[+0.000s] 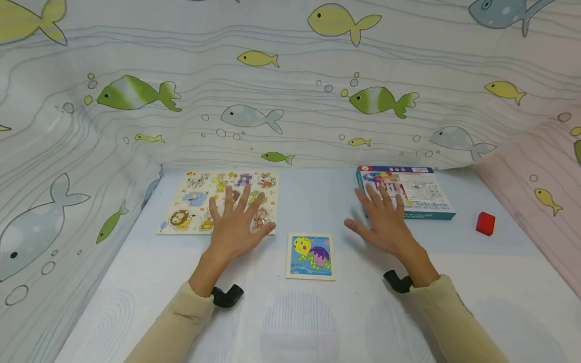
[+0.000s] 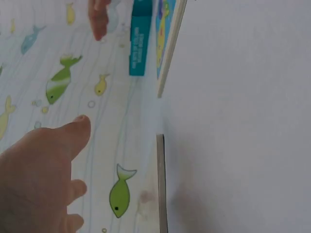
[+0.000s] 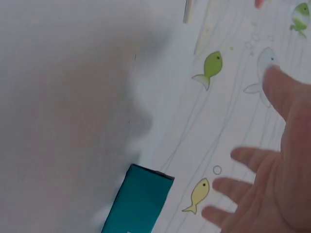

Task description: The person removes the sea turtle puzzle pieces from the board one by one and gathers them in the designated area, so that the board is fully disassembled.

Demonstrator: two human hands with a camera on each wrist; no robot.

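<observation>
My left hand [image 1: 235, 229] is spread with straight fingers over the near right part of an animal puzzle board [image 1: 181, 201], holding nothing. Its thumb and fingers also show in the left wrist view, apart from the board's edge [image 2: 162, 184]. My right hand [image 1: 383, 224], fingers fanned out and nothing in them, overlaps the front left corner of a flat teal box [image 1: 426, 194] in the head view. In the right wrist view the teal box [image 3: 138, 201] lies left of the fingers. Between the hands sits a small square turtle puzzle [image 1: 310, 256] in a pale frame.
A red block [image 1: 485, 223] lies at the right, beside the box. The table [image 1: 308, 312] has a pale cover. Behind and at the sides rises a fish-print cloth [image 1: 290, 91]. Black curved pieces [image 1: 228, 296] are at both wrists, by the beige sleeves.
</observation>
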